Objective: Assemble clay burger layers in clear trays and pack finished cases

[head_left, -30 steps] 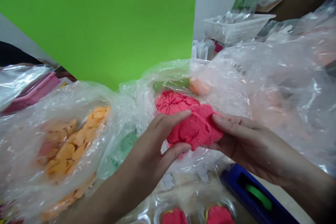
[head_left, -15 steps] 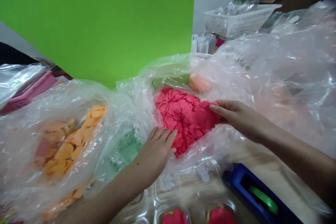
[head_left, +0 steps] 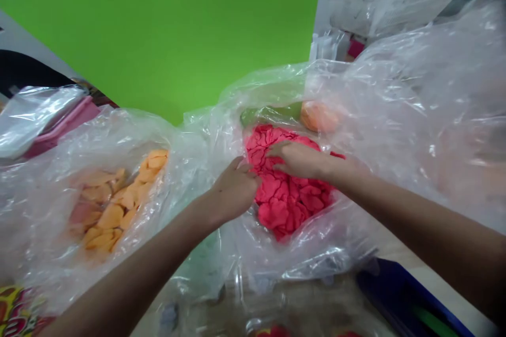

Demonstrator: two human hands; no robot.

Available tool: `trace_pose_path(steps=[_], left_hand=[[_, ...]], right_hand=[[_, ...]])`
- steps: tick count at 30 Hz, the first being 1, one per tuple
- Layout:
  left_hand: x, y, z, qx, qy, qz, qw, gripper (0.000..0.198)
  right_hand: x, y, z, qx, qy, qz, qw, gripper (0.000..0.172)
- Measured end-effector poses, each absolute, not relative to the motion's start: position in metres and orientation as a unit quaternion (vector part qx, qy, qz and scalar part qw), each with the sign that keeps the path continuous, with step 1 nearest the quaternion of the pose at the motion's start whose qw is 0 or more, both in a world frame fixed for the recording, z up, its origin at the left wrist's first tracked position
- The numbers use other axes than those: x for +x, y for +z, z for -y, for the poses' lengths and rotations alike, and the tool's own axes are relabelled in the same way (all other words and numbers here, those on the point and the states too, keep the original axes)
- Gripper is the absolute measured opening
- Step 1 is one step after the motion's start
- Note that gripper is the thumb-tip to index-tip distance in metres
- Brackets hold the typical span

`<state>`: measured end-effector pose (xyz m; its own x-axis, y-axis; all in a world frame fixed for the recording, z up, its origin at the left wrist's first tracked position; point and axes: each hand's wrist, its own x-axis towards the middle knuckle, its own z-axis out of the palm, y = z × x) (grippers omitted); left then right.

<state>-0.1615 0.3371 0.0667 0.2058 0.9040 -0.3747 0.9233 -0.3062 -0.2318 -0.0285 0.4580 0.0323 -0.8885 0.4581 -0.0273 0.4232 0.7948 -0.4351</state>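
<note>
A clear plastic bag (head_left: 316,253) lies open in the middle, filled with crumpled pinkish-red modelling clay (head_left: 280,208). My right hand (head_left: 296,159) reaches over the far part of the clay, its fingers apart and touching the surface. At the bag's left rim is my left hand (head_left: 237,189), its fingers curled over the plastic beside the clay. Its fingertips are partly hidden.
Orange clay pieces (head_left: 114,210) lie in another plastic bag on the left. A blue tape dispenser (head_left: 407,295) stands at the lower right. Clear containers with red clay (head_left: 279,330) show at the bottom edge. A white basket (head_left: 399,8) sits at the back right.
My right hand has moved left from the bag's right side onto the clay; the red lump it held is no longer in its fingers. My left hand has curled at the left rim. The view has shifted.
</note>
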Motion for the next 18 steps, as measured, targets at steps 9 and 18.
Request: trace_pose_path(steps=[9, 18], left_hand=[[-0.198, 0.051, -0.308, 0.708, -0.285, -0.645, 0.045, 0.030], [-0.200, 0.028, -0.347, 0.696, -0.181, -0.691, 0.069, 0.027]], right_hand=[[-0.025, 0.005, -0.462, -0.171, 0.113, 0.975, 0.087, 0.029], [-0.057, -0.013, -0.411, -0.153, 0.080, 0.981, 0.083, 0.047]])
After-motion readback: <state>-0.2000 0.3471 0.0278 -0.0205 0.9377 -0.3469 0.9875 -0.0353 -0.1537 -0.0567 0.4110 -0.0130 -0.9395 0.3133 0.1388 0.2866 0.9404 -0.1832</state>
